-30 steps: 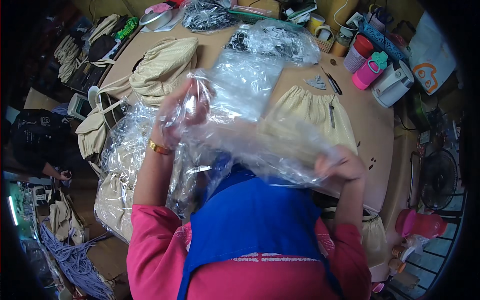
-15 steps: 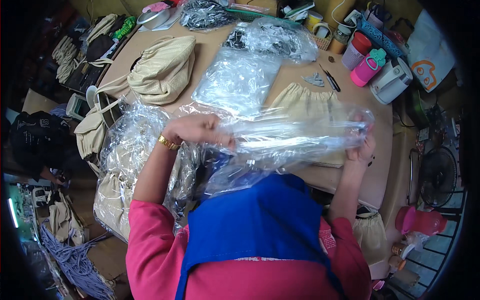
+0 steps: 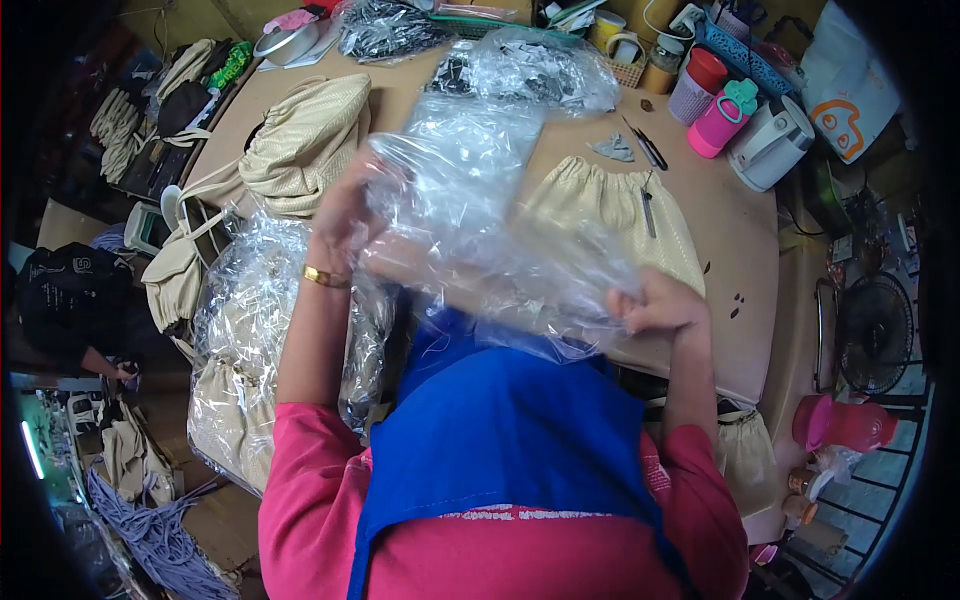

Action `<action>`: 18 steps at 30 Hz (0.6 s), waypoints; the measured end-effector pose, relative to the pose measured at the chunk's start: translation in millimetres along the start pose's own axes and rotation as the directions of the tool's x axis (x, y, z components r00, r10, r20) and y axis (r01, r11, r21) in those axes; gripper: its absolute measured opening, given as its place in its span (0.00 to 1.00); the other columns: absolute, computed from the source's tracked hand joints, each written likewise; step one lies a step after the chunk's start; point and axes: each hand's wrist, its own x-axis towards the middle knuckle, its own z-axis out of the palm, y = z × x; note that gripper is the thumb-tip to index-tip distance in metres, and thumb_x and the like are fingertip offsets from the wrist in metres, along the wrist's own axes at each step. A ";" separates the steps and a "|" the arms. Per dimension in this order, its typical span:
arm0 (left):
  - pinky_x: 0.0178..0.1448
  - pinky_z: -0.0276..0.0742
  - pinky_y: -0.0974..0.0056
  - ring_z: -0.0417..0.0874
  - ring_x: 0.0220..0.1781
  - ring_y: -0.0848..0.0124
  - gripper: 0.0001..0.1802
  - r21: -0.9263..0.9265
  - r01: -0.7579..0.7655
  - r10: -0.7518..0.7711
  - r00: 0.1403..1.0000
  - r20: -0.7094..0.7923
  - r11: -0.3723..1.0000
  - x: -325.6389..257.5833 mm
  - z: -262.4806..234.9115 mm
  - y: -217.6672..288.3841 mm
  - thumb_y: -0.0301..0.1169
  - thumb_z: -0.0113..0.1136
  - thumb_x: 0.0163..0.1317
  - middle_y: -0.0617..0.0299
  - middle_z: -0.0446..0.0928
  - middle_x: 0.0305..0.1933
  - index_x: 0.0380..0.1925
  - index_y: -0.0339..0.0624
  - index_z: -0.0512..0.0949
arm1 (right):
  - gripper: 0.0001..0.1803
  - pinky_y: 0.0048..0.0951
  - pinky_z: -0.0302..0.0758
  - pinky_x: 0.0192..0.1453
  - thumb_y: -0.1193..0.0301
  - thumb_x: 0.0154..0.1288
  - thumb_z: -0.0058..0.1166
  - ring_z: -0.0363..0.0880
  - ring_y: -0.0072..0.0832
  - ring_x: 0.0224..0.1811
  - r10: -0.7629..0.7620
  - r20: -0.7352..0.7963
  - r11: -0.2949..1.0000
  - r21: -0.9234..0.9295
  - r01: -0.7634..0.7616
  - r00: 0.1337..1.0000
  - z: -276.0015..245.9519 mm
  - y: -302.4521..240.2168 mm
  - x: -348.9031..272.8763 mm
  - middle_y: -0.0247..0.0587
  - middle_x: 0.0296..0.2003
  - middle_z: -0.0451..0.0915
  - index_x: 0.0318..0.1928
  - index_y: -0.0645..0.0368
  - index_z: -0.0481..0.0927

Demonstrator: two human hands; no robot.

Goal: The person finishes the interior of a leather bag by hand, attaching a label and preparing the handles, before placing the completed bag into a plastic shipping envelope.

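A clear plastic bag is stretched between my hands above the table's front edge, partly smeared by motion. My left hand, with a gold watch on the wrist, grips its left side; some fingers show only through the plastic. At the lower right corner, my right hand pinches the film between thumb and fingers. A cream gathered pouch lies flat just beyond my right hand, partly covered by the bag, with a slim metal tool on it. Behind the held bag lies a stack of flat clear bags.
At left stand a cream woven bag and a heap of plastic-wrapped cream bags. Bottles, a white kettle and a dark pen-like tool are at far right. Another person is at the far left.
The plastic bag has gone from a tight, level stretch to a looser, tilted spread. My left hand has moved up and left; my right hand has come inward and slightly down.
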 end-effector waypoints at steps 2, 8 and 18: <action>0.33 0.71 0.73 0.74 0.25 0.81 0.15 -0.392 0.033 -0.015 0.999 0.049 0.919 -2.5 -33.7 -8.2 0.40 0.60 0.68 0.69 0.77 0.26 0.34 0.38 0.79 | 0.18 0.29 0.77 0.40 0.62 0.69 0.52 0.81 0.30 0.30 0.248 0.369 0.966 -0.167 -0.198 0.896 12.2 -46.0 15.9 0.38 0.29 0.83 0.49 0.63 0.78; 0.39 0.79 0.65 0.81 0.33 0.73 0.12 0.505 -0.001 -0.224 0.895 0.385 0.863 8.4 -28.6 -16.4 0.35 0.60 0.67 0.61 0.80 0.34 0.45 0.39 0.78 | 0.17 0.35 0.79 0.49 0.67 0.64 0.53 0.82 0.33 0.34 0.008 -0.290 0.849 0.508 0.147 0.957 11.5 -37.3 1.5 0.44 0.42 0.83 0.49 0.64 0.79; 0.40 0.76 0.71 0.77 0.32 0.77 0.26 0.650 -0.477 -0.137 0.735 0.664 0.592 -8.1 -46.8 -33.6 0.38 0.66 0.63 0.63 0.82 0.33 0.54 0.31 0.74 | 0.09 0.28 0.73 0.27 0.64 0.70 0.51 0.74 0.25 0.22 0.257 -0.805 0.356 0.594 0.721 0.536 27.3 -75.8 8.1 0.33 0.25 0.75 0.37 0.57 0.78</action>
